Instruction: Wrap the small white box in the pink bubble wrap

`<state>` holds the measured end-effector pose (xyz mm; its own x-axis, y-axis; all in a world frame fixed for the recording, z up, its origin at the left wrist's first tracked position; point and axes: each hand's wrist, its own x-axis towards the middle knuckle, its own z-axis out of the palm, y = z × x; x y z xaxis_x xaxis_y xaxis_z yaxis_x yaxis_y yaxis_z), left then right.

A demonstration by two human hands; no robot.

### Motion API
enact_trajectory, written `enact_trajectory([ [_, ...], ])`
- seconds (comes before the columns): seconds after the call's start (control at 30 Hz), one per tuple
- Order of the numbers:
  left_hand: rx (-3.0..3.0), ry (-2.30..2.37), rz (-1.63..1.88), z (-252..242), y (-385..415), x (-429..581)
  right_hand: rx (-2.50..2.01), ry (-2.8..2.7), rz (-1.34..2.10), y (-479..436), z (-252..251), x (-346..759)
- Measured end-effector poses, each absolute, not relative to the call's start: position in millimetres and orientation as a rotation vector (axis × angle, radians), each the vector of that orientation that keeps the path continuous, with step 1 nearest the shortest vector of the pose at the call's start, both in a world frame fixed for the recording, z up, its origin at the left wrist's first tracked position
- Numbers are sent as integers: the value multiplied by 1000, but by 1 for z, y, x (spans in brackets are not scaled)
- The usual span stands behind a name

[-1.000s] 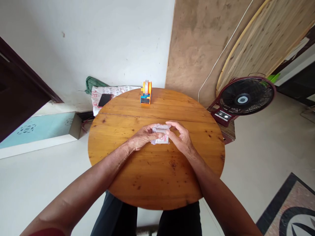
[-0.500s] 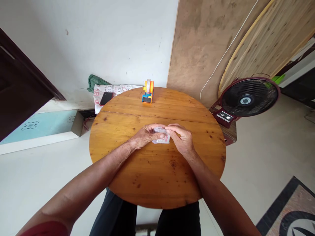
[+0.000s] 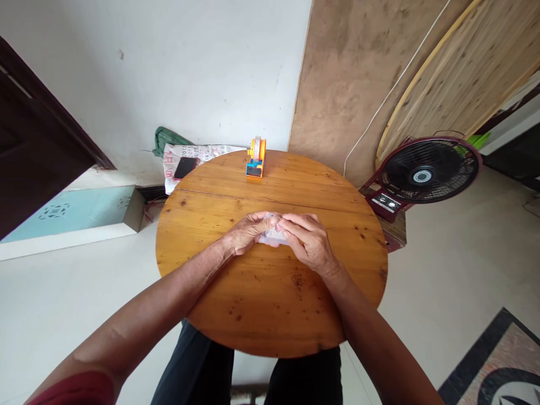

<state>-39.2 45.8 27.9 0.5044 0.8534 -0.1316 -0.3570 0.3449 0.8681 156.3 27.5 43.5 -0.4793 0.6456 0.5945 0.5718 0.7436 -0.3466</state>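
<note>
Between my two hands is a small clear plastic packet (image 3: 273, 236) with some red print, held over the middle of the round wooden table (image 3: 261, 298). My left hand (image 3: 248, 232) grips its left side, thumb on top and fingers behind. My right hand (image 3: 311, 239) is closed on the right side, with thumb and fingertips pinching the plastic near the left thumb. The fingers cover part of the packet, and what is inside cannot be made out.
An orange and blue tape dispenser (image 3: 256, 160) stands at the table's far edge. Behind the table's left edge, a dark phone (image 3: 184, 167) lies on a printed white sack (image 3: 169, 154). To the right stands a dark red fan (image 3: 422, 177). A white wall rises behind.
My right hand has shifted slightly left over the packet, its fingers curling closer to my left thumb. My left thumb has moved up, and the packet's red print is more covered.
</note>
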Motion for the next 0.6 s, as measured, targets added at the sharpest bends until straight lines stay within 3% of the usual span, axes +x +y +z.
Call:
enact_trajectory([
  [0.23, 800, 616, 936, 25, 51, -41, -904, -2247, -45, 22, 45, 155],
  [0.4, 811, 565, 986, 28, 53, -44, -954, -1890, 291, 21, 44, 159],
  [0.6, 862, 568, 958, 26, 51, -41, -1067, -1942, 582, 29, 33, 153],
])
